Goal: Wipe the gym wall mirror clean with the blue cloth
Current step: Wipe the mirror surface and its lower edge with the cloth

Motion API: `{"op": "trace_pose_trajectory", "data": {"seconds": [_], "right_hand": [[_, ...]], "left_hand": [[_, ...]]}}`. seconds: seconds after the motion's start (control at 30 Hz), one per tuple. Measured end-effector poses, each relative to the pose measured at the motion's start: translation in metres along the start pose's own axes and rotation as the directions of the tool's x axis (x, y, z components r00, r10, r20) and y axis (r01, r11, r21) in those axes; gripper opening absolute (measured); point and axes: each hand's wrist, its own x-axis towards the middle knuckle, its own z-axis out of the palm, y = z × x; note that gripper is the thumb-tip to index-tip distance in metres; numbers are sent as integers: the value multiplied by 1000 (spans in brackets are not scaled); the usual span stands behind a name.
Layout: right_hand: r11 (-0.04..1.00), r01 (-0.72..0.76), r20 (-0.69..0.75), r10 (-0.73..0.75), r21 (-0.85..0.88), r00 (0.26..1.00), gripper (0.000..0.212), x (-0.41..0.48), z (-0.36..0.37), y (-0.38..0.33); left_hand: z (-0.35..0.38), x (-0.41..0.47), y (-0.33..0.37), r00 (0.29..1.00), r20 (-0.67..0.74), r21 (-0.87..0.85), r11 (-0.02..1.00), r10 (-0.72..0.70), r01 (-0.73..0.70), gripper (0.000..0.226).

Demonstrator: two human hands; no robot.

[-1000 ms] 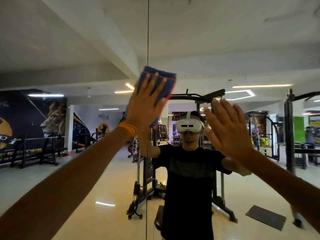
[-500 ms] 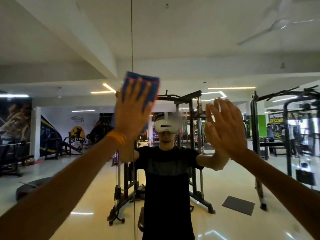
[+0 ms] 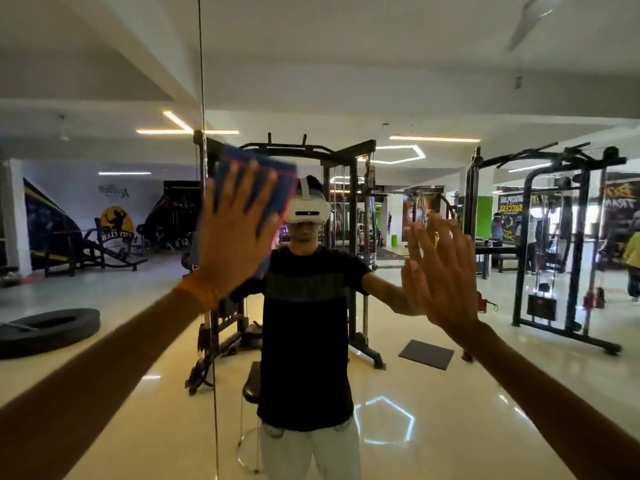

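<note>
The left hand (image 3: 239, 233) is spread wide and flat, fingers straight, pressing the blue cloth (image 3: 285, 195) against the wall mirror (image 3: 346, 81) – left of centre in the frame, just right of the vertical seam (image 3: 204, 98) between panels. An orange wristband (image 3: 197, 292) circles that wrist. The right hand (image 3: 440, 271) – right of centre – holds nothing, fingers straight, palm to the glass.

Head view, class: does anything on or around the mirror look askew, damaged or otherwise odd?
Nothing stands out. The left hand presses the blue cloth flat on the mirror. The dark vertical line looks like a panel seam.
</note>
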Motion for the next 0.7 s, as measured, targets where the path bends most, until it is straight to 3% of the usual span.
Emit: {"op": "trace_pose_trajectory", "data": {"seconds": [0.1,0.13,0.2,0.27,0.33,0.4,0.5,0.57,0.63,0.7], "right_hand": [[999,37,-7,-37,-32,999,64,-1,-5,15],[998,40,11,-40,-38,999,63,-2,-4,17],[999,33,37,-32,-28,999,63,-6,-3,21],[999,32,58,-30,-28,998,64,-12,-3,23],[997,74,77,-72,-24,994,68,-19,-6,28],[991,133,102,-130,-24,986,66,-25,-11,40],[984,174,125,-167,-46,978,65,-31,-20,65],[988,154,115,-150,-31,982,63,-37,-23,78],[987,157,111,-153,-28,982,63,-42,-25,85],[987,157,130,-153,-22,980,64,-45,-24,90]], "left_hand": [[-9,32,5,965,-68,-32,967,-254,252,64],[-4,25,23,971,-77,-7,974,-227,227,63],[18,-18,71,1000,-11,19,1000,6,-6,65],[37,-79,114,965,86,5,969,247,-248,67],[44,-109,125,931,119,-5,937,346,-348,64],[40,-86,107,945,97,3,949,313,-315,63],[22,-18,74,998,27,26,998,51,-52,64],[20,3,80,994,-16,13,994,-106,106,64],[30,-13,111,997,-41,7,998,-64,64,66],[44,-58,152,983,46,2,984,176,-176,69]]}}
